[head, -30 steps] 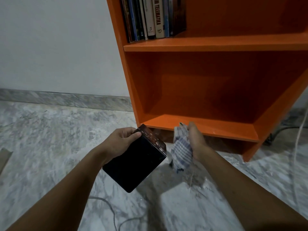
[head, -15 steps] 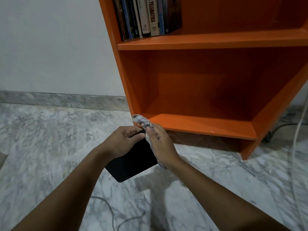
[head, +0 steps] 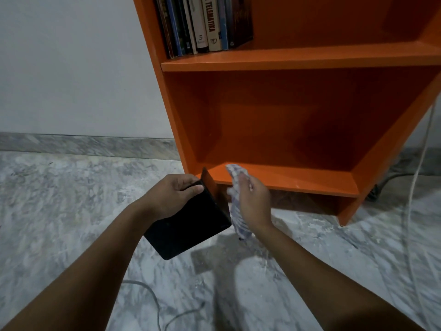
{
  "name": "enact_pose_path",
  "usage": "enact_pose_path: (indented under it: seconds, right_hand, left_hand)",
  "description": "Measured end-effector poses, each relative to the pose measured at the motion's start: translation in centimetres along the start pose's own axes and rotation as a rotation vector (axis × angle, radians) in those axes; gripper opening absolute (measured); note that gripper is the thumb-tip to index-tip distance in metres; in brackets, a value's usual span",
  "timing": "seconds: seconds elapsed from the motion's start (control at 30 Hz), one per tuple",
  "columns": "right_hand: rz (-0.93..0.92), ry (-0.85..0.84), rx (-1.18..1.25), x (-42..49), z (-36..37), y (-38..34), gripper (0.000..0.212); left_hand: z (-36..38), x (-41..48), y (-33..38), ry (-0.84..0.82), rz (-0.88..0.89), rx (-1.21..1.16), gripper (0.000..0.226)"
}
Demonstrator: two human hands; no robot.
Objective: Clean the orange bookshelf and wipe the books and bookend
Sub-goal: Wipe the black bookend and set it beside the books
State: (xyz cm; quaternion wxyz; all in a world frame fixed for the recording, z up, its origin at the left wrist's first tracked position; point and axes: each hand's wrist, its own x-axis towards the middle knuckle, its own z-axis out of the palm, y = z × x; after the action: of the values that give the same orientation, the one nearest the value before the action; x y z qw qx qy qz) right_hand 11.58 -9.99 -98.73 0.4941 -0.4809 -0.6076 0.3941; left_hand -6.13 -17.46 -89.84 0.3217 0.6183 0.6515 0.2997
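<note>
Fingers (head: 182, 180) of the left hand (head: 171, 199) are curled over the top edge of the bookend (head: 188, 230), with the thumb on its near face, gripping it. The bookend is black and L-shaped. Its broad plate tilts down and to the left, and its shorter flap stands up at the far end, catching an orange reflection. It is held in the air, clear of the floor, in front of the bookshelf's bottom left corner.

Just to its right is the right hand (head: 254, 206), seen from the back, its fingers closed round a checked cloth (head: 235, 174). One end of the cloth sticks up past the fingertips and the other hangs below the wrist. The cloth lies right beside the bookend's right edge, but it is blurred, so I cannot tell whether the two touch. Both forearms are bare.

Under the hands is a grey-white marble floor (head: 59, 211), with a thin grey cable (head: 155, 299) looping across it nearest the viewer.

Beyond the hands stands the orange bookshelf (head: 286, 115). Its lowest board runs just behind the cloth's upper end. On the shelf above, books (head: 205, 22) stand upright in a row against the left side panel, and one pale spine reads TELEMATIKA.

Right of the bookshelf a pale cord (head: 416, 177) hangs to the floor. To the left are a white wall (head: 71, 68) and a marble skirting (head: 83, 145).
</note>
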Motion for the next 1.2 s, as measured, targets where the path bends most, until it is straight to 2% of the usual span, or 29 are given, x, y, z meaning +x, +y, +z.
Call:
enact_pose_path:
  seconds: [0.07, 0.13, 0.2, 0.3, 0.37, 0.4, 0.5, 0.57, 0.63, 0.7, 0.73, 0.8, 0.87, 0.9, 0.93, 1.03, 1.1, 1.2]
  right_hand:
    - [-0.159, -0.154, -0.052, -0.9, 1.2, -2.2, 0.035]
    - [-0.243, -0.264, -0.051, -1.1, 2.2, -3.3, 0.031]
    - [-0.191, -0.283, -0.041, 0.0, 2.3, -2.9, 0.029]
    - [0.024, -0.335, -0.093, 2.1, 1.1, -0.9, 0.043]
    - [0.146, -0.305, -0.118, 2.6, 0.6, 0.1, 0.049]
    - [0.15, -0.251, -0.125, 2.6, 0.5, 0.4, 0.051]
    - [-0.06, -0.106, -0.051, 1.1, 0.4, -0.5, 0.044]
    - [-0.286, -0.178, 0.007, -0.8, 0.7, -1.9, 0.035]
    - [-0.387, -0.245, 0.011, -2.1, 1.4, -2.2, 0.031]
    - [-0.277, -0.201, -0.004, -1.5, 1.9, -1.1, 0.036]
    - [-0.16, -0.201, -0.066, -0.9, 1.7, -0.5, 0.04]
    - [0.209, -0.236, -0.102, 0.9, 1.0, 1.5, 0.044]
    - [0.576, -0.202, 0.042, 1.9, -0.2, 3.1, 0.039]
    - [0.659, -0.16, 0.078, 2.0, -0.9, 3.2, 0.038]
    - [0.665, -0.105, 0.08, 1.9, -1.6, 3.0, 0.038]
    - [0.434, -0.009, 0.071, 1.8, -2.2, 1.8, 0.042]
    - [0.193, -0.102, 0.051, 1.4, -1.9, -0.1, 0.049]
    - [-0.061, -0.256, -0.133, 0.4, -0.1, -2.8, 0.052]
  left_hand:
    - [0.2, 0.0, -0.1, -0.011, 0.018, 0.004, 0.017]
    - [0.1, 0.1, 0.1, -0.037, 0.066, 0.018, 0.017]
    - [-0.1, -0.2, 0.9, -0.079, 0.073, -0.023, 0.018]
    - [0.0, -0.5, 1.6, -0.154, 0.061, -0.037, 0.017]
    - [0.0, -0.5, 1.5, -0.168, 0.05, -0.015, 0.017]
    - [-0.2, -0.6, 1.4, -0.156, 0.038, -0.018, 0.018]
    - [-0.7, -0.6, 0.8, -0.075, 0.011, -0.053, 0.018]
    - [-0.9, -0.5, 0.6, -0.028, 0.004, -0.052, 0.017]
    - [-0.9, -0.2, 0.7, -0.028, 0.01, -0.043, 0.016]
    - [-0.7, -0.1, 1.2, -0.077, 0.01, -0.038, 0.014]
    - [-0.6, -0.2, 1.7, -0.107, 0.009, -0.037, 0.015]
    - [-0.3, -0.4, 2.5, -0.17, -0.006, -0.05, 0.018]
    - [-0.5, -0.6, 2.8, -0.166, -0.016, -0.075, 0.019]
    - [-0.7, -0.7, 2.7, -0.143, -0.022, -0.101, 0.019]
    - [-1.0, -0.7, 2.6, -0.112, -0.038, -0.137, 0.019]
    - [-1.6, -0.5, 1.6, -0.013, -0.114, -0.186, 0.018]
    - [-1.3, -0.4, 1.2, 0.027, -0.148, -0.177, 0.017]
    - [0.1, 0.0, 1.3, 0.074, -0.165, -0.203, 0.017]
